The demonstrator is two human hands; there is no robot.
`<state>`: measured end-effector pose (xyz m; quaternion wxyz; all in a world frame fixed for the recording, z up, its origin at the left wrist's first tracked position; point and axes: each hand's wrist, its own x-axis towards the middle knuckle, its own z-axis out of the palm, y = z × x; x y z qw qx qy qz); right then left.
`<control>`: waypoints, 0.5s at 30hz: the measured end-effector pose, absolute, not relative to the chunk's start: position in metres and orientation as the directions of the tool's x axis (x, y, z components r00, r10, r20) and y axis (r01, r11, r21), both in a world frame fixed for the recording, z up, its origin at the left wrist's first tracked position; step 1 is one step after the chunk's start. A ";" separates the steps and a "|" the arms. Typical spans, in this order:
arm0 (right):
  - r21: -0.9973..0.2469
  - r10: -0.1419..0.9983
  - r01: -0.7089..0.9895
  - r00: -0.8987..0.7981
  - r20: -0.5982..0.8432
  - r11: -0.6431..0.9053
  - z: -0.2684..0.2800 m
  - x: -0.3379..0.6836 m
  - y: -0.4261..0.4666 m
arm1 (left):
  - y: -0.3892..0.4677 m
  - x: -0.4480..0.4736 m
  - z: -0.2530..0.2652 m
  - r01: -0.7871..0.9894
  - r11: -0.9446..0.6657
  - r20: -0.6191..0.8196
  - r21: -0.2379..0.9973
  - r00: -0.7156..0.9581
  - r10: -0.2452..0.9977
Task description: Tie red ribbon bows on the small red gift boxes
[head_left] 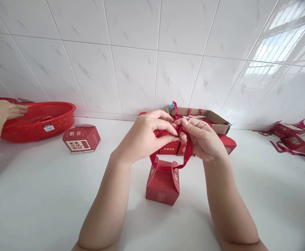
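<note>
A small red gift box (163,188) stands on the white table in front of me. Dark red ribbon (187,153) passes through its top flaps and rises in a loop to my hands. My left hand (152,132) pinches the ribbon between thumb and fingers above the box. Close against it, my right hand (202,136) also grips the ribbon with thumb and forefinger. The fingertips meet around the crossing of the ribbon, so its exact form there is partly hidden.
A red plastic basket (37,134) stands at the left, with another person's hand (14,109) over it. Nearby sits a red box (81,139). Behind my hands are a cardboard tray (217,120) and several red boxes (169,148). More boxes with ribbons (302,141) lie at right.
</note>
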<state>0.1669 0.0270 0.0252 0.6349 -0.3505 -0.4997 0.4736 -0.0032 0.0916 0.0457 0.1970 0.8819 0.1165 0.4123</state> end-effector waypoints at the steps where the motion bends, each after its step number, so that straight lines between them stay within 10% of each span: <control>1: -0.921 0.953 -0.244 0.050 0.300 0.303 0.025 0.168 0.027 | 0.092 -0.003 0.045 0.047 -0.893 0.665 0.448 0.650 0.368; 15: -0.732 0.731 0.254 0.118 0.672 0.632 0.027 0.165 0.013 | 0.087 -0.009 0.048 0.030 -0.721 0.527 0.693 0.661 0.534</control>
